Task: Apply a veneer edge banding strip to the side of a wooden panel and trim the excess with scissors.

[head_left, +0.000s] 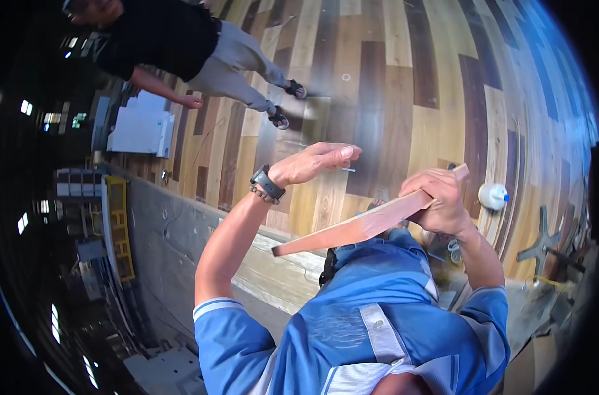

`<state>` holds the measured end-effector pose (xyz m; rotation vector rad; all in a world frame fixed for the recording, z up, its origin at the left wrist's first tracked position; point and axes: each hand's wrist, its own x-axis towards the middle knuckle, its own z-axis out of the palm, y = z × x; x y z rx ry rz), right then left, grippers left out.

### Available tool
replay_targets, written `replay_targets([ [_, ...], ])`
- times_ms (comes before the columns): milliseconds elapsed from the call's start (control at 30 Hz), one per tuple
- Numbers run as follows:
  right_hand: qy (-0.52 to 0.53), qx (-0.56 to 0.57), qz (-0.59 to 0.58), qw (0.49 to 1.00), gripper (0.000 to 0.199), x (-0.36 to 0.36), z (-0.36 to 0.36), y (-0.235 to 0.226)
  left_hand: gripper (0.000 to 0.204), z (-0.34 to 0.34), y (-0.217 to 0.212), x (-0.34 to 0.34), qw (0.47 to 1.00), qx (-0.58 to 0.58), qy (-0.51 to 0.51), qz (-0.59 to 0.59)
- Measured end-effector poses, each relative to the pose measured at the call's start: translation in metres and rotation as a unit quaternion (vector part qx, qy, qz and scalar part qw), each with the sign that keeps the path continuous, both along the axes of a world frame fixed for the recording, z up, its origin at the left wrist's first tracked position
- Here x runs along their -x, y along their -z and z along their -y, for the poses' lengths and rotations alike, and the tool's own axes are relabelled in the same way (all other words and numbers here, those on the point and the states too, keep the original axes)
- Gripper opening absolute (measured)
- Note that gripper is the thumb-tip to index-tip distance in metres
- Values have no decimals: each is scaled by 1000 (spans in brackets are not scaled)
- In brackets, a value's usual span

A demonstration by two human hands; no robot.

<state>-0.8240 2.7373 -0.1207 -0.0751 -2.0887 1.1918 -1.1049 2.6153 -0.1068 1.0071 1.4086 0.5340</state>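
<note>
My right hand (437,197) is wrapped round a reddish-brown piece of wood (362,227) near its far right end. The wood slants down to the left in front of my body, its dark narrow end well below my left hand. My left hand (318,162) is raised to the left of the wood and apart from it, with its fingers stretched out. A small white stick (349,170) shows just below those fingers; whether they hold it I cannot tell. A dark watch and a beaded bracelet (268,184) circle my left wrist.
Another person (200,59) in a black top stands at the far left on the multicoloured plank floor (424,79). Near them is a white box-like object (141,130). A white jug (493,196) with a blue cap and a metal star-shaped base (542,243) stand to my right.
</note>
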Motion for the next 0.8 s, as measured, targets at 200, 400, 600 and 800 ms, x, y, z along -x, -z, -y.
replay_targets([
  [200,130,-73,54,987,38,-14,-8,4,58,117,-15,-16,818,-404,-406,-52],
  [400,168,74,57,981,39,3,-27,4,92,196,137,-82,666,-319,-674,14],
  [600,83,349,-38,933,41,41,-40,8,101,147,108,-48,767,-383,-514,-29],
  [800,6,444,-117,889,50,106,-23,46,26,161,43,0,796,-377,-460,-115],
])
